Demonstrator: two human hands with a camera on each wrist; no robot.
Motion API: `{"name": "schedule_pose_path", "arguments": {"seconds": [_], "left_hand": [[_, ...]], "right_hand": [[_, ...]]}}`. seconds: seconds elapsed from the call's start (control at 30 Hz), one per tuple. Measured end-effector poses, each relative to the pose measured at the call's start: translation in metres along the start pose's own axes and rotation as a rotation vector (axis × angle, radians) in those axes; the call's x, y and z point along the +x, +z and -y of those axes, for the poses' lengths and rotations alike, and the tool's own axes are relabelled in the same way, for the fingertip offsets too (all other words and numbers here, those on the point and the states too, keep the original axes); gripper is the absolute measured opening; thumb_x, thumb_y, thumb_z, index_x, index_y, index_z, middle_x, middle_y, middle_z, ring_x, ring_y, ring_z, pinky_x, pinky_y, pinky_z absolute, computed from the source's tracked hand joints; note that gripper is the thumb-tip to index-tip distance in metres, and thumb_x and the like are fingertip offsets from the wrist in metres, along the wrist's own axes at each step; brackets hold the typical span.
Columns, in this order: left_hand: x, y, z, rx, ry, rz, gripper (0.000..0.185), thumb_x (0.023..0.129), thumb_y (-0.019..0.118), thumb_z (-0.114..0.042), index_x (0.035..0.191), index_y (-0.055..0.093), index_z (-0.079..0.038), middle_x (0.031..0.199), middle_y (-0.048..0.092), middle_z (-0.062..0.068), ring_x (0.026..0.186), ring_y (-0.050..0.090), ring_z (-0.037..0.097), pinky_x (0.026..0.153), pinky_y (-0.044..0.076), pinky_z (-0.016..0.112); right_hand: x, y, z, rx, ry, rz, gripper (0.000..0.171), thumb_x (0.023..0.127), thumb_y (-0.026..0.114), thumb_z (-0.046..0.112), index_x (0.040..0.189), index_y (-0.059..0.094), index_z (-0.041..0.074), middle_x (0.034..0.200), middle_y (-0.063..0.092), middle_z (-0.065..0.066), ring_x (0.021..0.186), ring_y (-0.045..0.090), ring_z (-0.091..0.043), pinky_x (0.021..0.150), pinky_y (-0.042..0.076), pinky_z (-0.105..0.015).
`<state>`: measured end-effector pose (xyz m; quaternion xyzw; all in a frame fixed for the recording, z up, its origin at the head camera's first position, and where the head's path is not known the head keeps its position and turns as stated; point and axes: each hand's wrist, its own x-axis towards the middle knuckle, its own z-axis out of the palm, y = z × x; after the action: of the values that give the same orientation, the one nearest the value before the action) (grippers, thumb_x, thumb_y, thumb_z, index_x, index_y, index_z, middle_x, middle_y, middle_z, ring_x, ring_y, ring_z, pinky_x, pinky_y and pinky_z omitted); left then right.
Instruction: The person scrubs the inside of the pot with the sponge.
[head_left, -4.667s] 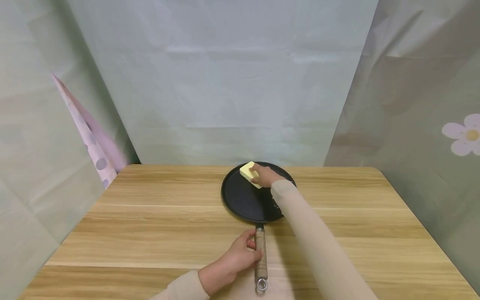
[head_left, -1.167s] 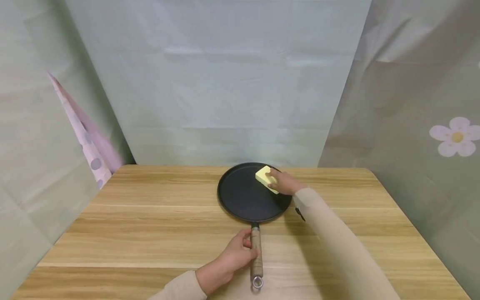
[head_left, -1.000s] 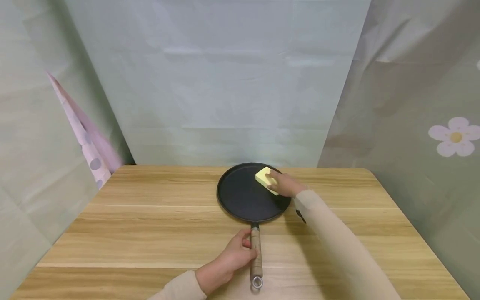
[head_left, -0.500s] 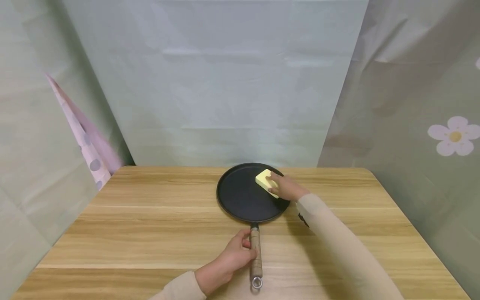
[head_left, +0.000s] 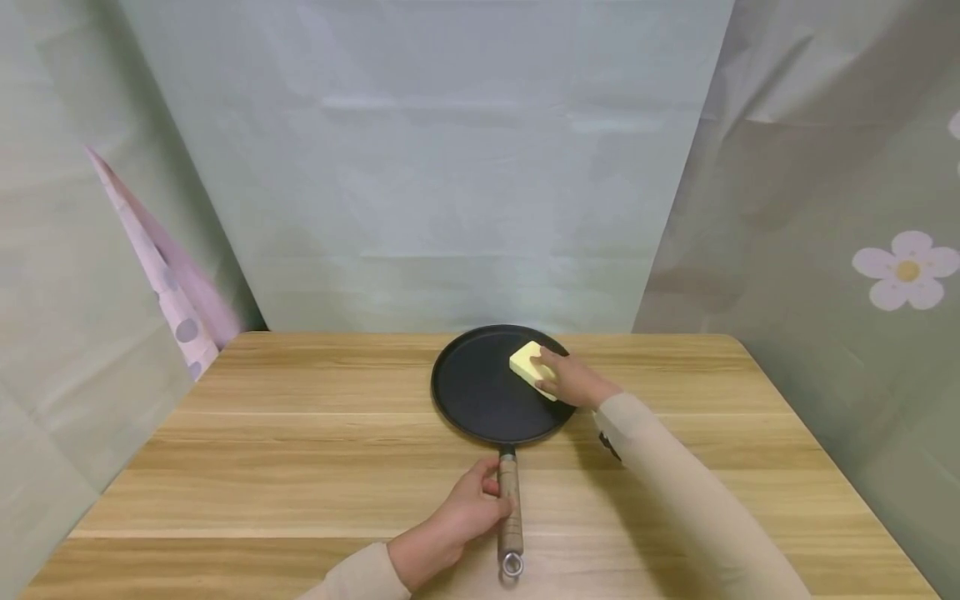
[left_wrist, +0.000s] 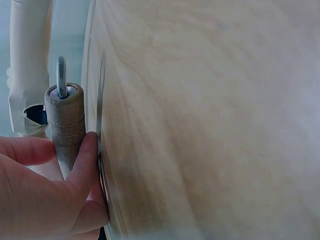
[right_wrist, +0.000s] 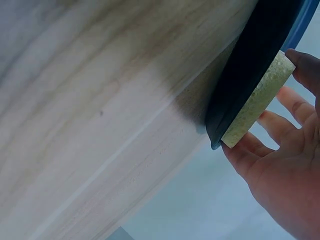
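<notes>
A round black flat pan (head_left: 480, 392) lies on the wooden table, its wooden handle (head_left: 509, 508) pointing toward me. My left hand (head_left: 468, 508) grips that handle from the left side, thumb and fingers on either side of it. In the left wrist view the handle's end (left_wrist: 67, 107) with its metal ring rises above the left hand (left_wrist: 45, 195). My right hand (head_left: 573, 379) holds a pale yellow sponge (head_left: 527, 363) on the right part of the pan. Seen from the right wrist, the sponge (right_wrist: 260, 100) lies flat against the pan (right_wrist: 240, 75), with thumb and fingers at its edges.
The wooden table (head_left: 300, 458) extends to both sides of the pan. A pale sheet (head_left: 450, 167) hangs behind its far edge, and a sheet with a flower print (head_left: 907, 271) hangs at the right.
The right hand has moved the sponge from the pan's upper middle to its right side, then slightly toward me. Light specks seen earlier on the pan no longer show. The left hand keeps its grip.
</notes>
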<state>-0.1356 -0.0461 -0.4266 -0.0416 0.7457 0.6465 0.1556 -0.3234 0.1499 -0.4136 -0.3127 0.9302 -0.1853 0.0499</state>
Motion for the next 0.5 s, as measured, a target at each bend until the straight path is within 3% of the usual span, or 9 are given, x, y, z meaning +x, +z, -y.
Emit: {"name": "schedule_pose_path", "arguments": {"seconds": [0.5], "left_hand": [[-0.0009,-0.0015,-0.0011,0.015,0.008,0.007,0.064,0.081,0.062,0.005,0.14,0.036,0.007,0.098,0.046,0.015,0.084,0.051,0.024,0.069,0.05,0.031]], "right_hand": [[-0.0079,0.002,0.0067,-0.004,-0.009,-0.022,0.05,0.097,0.057,0.018,0.14,0.044,-0.003,0.148,0.029,-0.03,0.129,0.04,-0.044,0.109,0.032,-0.051]]}}
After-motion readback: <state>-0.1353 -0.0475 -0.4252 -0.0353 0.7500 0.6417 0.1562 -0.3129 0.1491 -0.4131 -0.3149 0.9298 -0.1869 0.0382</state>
